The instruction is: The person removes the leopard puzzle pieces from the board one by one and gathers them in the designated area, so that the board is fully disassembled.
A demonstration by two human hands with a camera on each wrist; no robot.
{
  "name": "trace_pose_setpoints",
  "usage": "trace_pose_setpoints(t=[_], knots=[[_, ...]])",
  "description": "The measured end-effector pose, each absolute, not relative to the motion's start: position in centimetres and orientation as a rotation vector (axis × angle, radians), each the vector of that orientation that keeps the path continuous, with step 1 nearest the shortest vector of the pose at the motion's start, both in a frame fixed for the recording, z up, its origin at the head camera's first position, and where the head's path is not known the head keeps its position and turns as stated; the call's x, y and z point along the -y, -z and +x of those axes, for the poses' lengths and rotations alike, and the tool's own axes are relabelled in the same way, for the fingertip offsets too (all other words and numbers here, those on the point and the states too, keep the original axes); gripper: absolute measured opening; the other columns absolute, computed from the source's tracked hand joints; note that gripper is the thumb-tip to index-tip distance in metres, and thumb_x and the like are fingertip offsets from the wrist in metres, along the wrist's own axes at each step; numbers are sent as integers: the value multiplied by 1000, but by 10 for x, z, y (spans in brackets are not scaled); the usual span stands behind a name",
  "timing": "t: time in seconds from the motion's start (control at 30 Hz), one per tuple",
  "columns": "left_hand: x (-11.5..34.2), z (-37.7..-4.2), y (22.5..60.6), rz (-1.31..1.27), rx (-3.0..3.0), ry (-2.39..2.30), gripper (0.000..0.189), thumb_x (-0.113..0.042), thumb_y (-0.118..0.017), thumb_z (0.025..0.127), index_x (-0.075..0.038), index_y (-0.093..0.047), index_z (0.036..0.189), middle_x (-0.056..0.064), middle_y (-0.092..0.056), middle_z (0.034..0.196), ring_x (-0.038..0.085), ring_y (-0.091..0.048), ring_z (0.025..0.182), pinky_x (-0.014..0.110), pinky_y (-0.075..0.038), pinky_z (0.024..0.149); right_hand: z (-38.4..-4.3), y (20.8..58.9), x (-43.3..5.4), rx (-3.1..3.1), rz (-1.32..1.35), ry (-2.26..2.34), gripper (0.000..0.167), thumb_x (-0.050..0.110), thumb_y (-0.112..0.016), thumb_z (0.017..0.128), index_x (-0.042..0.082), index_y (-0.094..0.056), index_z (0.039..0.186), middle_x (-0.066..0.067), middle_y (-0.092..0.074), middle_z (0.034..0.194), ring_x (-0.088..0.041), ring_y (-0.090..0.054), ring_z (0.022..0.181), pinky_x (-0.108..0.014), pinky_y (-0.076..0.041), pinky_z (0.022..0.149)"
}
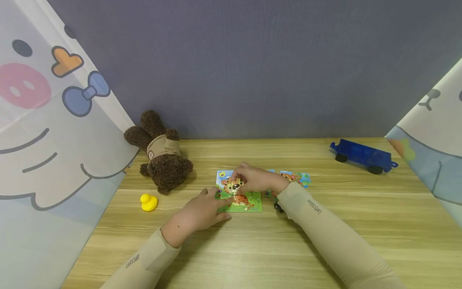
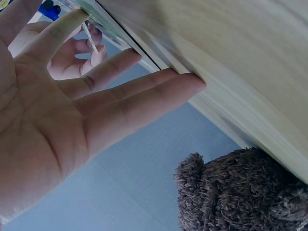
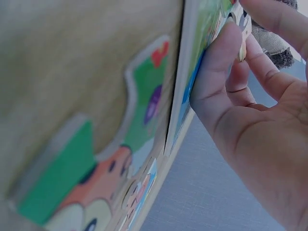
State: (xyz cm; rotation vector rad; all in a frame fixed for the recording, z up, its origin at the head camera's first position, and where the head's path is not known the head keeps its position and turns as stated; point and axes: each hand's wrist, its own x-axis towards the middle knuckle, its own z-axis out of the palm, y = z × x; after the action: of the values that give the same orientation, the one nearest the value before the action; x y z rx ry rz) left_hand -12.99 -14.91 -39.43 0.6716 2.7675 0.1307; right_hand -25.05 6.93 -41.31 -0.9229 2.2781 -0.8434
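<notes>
From where I'm standing: flat rectangular picture-puzzle board (image 1: 256,204) is lying on the light wood-grain worktop (image 1: 234,253), between the person's two hands. It's showing green ground along the bottom, pale blue toward the top left and a yellow bit in that corner. An orange, dark-spotted cartoon leopard with a cream muzzle is sitting mid-picture.

Right hand (image 1: 254,179) is reaching across the board from the right. Its fingers are pinching a small, thin, cream-and-dark printed puzzle piece (image 3: 246,32). Piece is tilting up off the board plane; the left wrist view is catching it nearly edge-on as a pale sliver. Fingers are covering part of it, so I can't read the full outline.

Left hand (image 1: 197,209) is spreading over the board's left side, fingers straight and holding nothing. Can't tell how many fingertips are pressing.

Just right of the board, partly under the right arm, loose pieces are lying flat. Near one, green with orange spotted fur (image 3: 109,168), is showing a thick pale cut edge plus purple and red details. Farther one, blue-topped with orange fur (image 1: 304,179), is sitting beyond it.

Brown plush bear in a beige shirt (image 1: 167,168) is lying back left, a yellow rubber-type duck (image 1: 149,203) is sitting nearer, and a blue toy wagon with black wheels (image 1: 362,155) is standing back right.
</notes>
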Motion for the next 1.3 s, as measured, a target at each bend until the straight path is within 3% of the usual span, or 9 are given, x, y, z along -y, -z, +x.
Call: trace_pose_setpoints(t=[0.2,0.37,0.47,0.57,0.73,1.0,1.3], knots=[[149,-130,395,667,-2764,-116,54,-52,-62,106,-30,-59,155,28,-45,162,60,-50,142,67,-52,114,-251,413,-69,-2297,-967,810,17,22,-67,107,17,-65,124,-6,-50,116,-18,-47,95,-31,-45,81],[149,-131,395,654,-2756,-124,54,-52,-62,106,-31,-58,156,28,-43,164,60,-49,143,67,-52,114,-252,413,-67,-2239,-981,863,18,17,-60,110,12,-65,127,-4,-62,111,-12,-49,74,-26,-47,70],[149,-131,395,654,-2761,-132,55,-53,-63,105,-31,-58,156,28,-43,164,62,-50,142,68,-53,113,-253,413,-68,-2198,-948,895,19,17,-58,112,11,-64,128,-4,-64,98,-10,-47,61,-24,-46,59],[149,-131,394,653,-2763,-140,55,-53,-63,105,-31,-58,156,28,-43,164,63,-50,141,70,-53,112,-253,412,-69,-2168,-920,917,19,19,-57,112,11,-65,128,-3,-60,86,-11,-47,61,-24,-44,56],[150,-131,394,656,-2751,-142,55,-53,-61,106,-31,-57,156,29,-41,165,64,-48,142,71,-52,112,-255,412,-70,-2117,-858,969,22,20,-57,112,11,-65,130,-2,-60,85,-15,-53,74,-27,-47,64],[150,-131,393,654,-2747,-136,56,-53,-62,106,-30,-57,156,29,-41,165,63,-48,142,70,-51,114,-257,409,-74,-2076,-802,1028,25,20,-58,111,12,-64,134,-7,-70,103,-19,-68,92,-33,-62,85],[149,-132,392,645,-2744,-151,55,-52,-61,106,-30,-57,156,29,-41,166,65,-47,142,72,-50,114,-257,399,-82,-2023,-813,1108,23,19,-56,112,12,-63,133,-3,-57,96,-19,-57,87,-39,-62,89]])
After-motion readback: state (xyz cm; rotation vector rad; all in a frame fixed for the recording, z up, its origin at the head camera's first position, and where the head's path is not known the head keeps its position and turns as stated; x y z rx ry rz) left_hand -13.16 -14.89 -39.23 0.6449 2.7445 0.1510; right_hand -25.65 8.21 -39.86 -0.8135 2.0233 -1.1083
